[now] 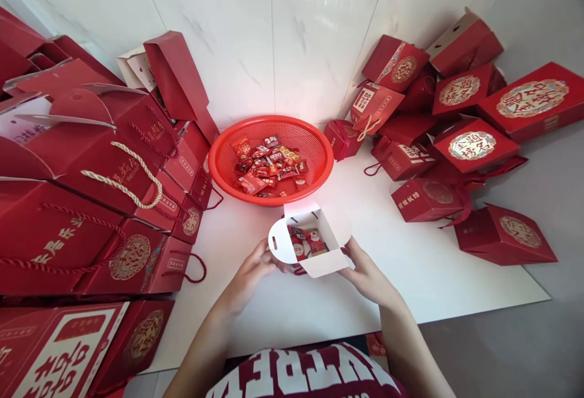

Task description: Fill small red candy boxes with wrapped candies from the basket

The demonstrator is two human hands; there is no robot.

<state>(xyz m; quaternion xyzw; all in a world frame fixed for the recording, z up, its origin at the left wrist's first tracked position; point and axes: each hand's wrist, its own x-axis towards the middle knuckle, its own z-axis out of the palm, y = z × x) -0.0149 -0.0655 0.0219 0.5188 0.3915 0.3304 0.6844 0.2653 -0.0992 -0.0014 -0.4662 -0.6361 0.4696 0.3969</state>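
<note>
A small open gift box (pixel 308 239), white inside, sits on the white board in front of me with red wrapped sweets (pixel 305 241) in it. My left hand (pixel 250 275) grips its left side by the rounded flap. My right hand (pixel 366 275) holds its right side, fingers curled against the box. Just beyond the box stands a round red mesh basket (pixel 227 156) holding several red wrapped sweets (pixel 268 165).
Red gift boxes with rope handles (pixel 95 203) are piled high on the left. More red boxes with gold medallions (pixel 469 148) lie scattered on the right. A white board (pixel 410 288) covers the grey floor. White tiled walls meet in a corner behind the basket.
</note>
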